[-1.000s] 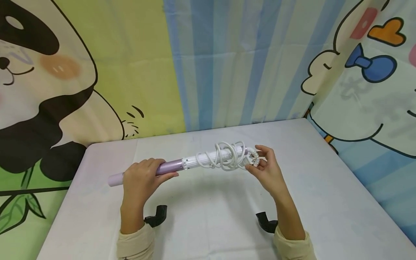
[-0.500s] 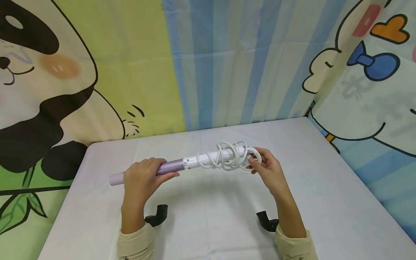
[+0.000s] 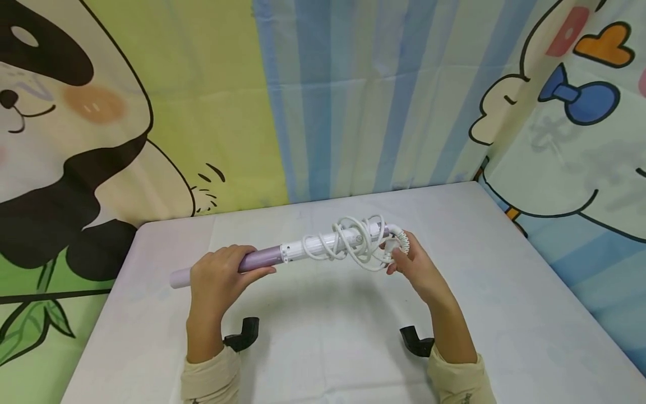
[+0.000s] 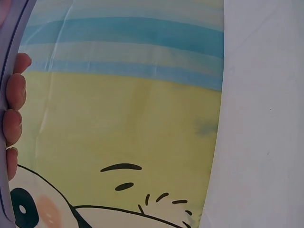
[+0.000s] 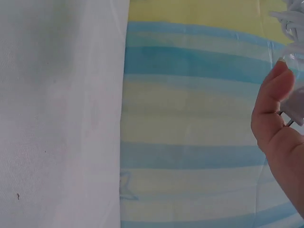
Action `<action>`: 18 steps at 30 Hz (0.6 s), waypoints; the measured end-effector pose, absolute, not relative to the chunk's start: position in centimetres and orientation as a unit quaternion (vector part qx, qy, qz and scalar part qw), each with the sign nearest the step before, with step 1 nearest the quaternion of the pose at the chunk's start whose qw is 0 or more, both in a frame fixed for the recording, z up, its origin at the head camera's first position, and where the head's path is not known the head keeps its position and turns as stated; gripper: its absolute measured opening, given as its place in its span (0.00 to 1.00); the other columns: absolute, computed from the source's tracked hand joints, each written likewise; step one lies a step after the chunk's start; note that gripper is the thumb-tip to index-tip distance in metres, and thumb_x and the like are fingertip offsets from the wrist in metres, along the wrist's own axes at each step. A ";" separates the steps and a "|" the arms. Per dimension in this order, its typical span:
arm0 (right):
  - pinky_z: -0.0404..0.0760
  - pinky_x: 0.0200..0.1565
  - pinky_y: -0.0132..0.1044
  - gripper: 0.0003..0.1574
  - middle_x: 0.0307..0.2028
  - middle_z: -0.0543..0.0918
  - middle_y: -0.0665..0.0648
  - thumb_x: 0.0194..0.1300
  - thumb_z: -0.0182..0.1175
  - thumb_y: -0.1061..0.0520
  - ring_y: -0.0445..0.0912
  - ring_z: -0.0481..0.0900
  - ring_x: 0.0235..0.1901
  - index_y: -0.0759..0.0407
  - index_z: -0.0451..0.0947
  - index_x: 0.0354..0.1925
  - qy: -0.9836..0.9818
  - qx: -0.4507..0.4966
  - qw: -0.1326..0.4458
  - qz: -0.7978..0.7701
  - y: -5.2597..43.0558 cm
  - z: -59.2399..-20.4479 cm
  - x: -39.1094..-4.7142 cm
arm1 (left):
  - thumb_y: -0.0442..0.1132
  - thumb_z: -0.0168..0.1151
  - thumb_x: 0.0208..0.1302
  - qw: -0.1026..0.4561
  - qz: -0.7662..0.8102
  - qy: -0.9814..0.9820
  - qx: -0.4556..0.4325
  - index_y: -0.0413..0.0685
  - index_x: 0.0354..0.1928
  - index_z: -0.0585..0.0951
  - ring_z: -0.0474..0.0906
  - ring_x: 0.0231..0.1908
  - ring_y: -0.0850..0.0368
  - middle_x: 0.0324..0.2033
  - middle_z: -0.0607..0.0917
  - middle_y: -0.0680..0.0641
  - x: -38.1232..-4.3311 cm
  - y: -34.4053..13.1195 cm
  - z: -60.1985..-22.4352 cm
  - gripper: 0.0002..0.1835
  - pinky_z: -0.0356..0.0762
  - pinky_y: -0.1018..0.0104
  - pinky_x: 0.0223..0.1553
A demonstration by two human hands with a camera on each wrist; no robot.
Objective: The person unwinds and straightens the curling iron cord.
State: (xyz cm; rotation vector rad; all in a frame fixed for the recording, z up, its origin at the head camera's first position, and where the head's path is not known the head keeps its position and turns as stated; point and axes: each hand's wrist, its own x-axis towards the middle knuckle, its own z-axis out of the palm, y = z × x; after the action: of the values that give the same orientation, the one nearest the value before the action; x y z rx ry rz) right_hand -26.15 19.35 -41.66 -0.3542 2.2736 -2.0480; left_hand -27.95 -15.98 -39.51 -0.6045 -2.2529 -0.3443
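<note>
A purple and white hair styling iron [image 3: 259,258], a long slim wand, is held above the table, slanting slightly up to the right. My left hand [image 3: 214,280] grips its purple part from above; in the left wrist view several curled fingertips [image 4: 16,90] show along its edge. Loose loops of white cord [image 3: 370,247] wrap the white part. At the right end, by the ridged cord sleeve [image 3: 402,238], my right hand [image 3: 421,272] holds the white plug. The right wrist view shows the plug [image 5: 295,105] with its metal prongs beside my bent finger, partly cut off by the frame edge.
The white table [image 3: 323,336] spreads beneath both hands. Beside each wrist is a black curved piece, one at the left [image 3: 244,334] and one at the right [image 3: 416,342]. Behind stands a striped and yellow cloth backdrop [image 3: 343,112] with cartoon animals.
My right fingers have shifted from the bunched cord end onto the plug. The ridged sleeve now arches out in view, and the cord loops sag lower. My left hand keeps its grip.
</note>
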 end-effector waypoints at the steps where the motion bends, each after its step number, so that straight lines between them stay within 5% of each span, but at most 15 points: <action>1: 0.77 0.40 0.29 0.37 0.43 0.72 0.50 0.70 0.52 0.48 0.38 0.76 0.34 0.68 0.50 0.65 0.737 -0.122 0.040 -0.664 19.4 -41.8 -26.2 | 0.77 0.37 0.57 0.384 -0.137 -0.882 -0.236 0.42 0.30 0.83 0.77 0.16 0.51 0.21 0.86 0.44 -27.9 -16.0 -39.5 0.44 0.70 0.61 0.18; 4: 0.77 0.40 0.28 0.40 0.42 0.72 0.50 0.67 0.57 0.51 0.37 0.76 0.35 0.69 0.51 0.65 0.748 -0.119 0.065 -0.650 19.5 -42.0 -26.3 | 0.76 0.39 0.57 0.391 -0.144 -0.879 -0.233 0.41 0.30 0.82 0.77 0.16 0.50 0.21 0.85 0.44 -27.9 -16.2 -39.5 0.43 0.71 0.60 0.17; 8: 0.77 0.39 0.31 0.30 0.39 0.75 0.52 0.65 0.58 0.60 0.38 0.78 0.34 0.69 0.61 0.60 0.776 -0.093 0.078 -0.619 19.3 -42.0 -26.5 | 0.76 0.39 0.57 0.395 -0.151 -0.879 -0.221 0.41 0.29 0.83 0.77 0.16 0.50 0.21 0.86 0.44 -27.9 -16.4 -39.5 0.43 0.71 0.59 0.18; 13: 0.75 0.40 0.35 0.19 0.37 0.78 0.55 0.67 0.57 0.53 0.43 0.77 0.35 0.65 0.70 0.49 0.836 -0.093 0.086 -0.533 19.3 -42.1 -26.5 | 0.76 0.39 0.57 0.394 -0.150 -0.883 -0.209 0.41 0.29 0.83 0.77 0.16 0.50 0.21 0.85 0.43 -28.0 -16.6 -39.6 0.43 0.71 0.59 0.18; 18: 0.74 0.41 0.38 0.23 0.41 0.81 0.56 0.66 0.58 0.46 0.48 0.77 0.42 0.59 0.73 0.52 0.887 -0.089 0.089 -0.445 19.7 -41.7 -26.0 | 0.77 0.35 0.57 0.386 -0.130 -0.891 -0.202 0.41 0.30 0.82 0.76 0.15 0.50 0.20 0.85 0.44 -28.2 -16.7 -39.6 0.45 0.69 0.60 0.17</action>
State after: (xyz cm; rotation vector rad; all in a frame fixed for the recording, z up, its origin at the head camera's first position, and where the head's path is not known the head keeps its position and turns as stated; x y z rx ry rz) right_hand -25.99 19.68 -41.69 -0.2635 2.6395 -1.3228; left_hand -28.18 -16.68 -39.64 -0.5130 -2.2673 -0.3308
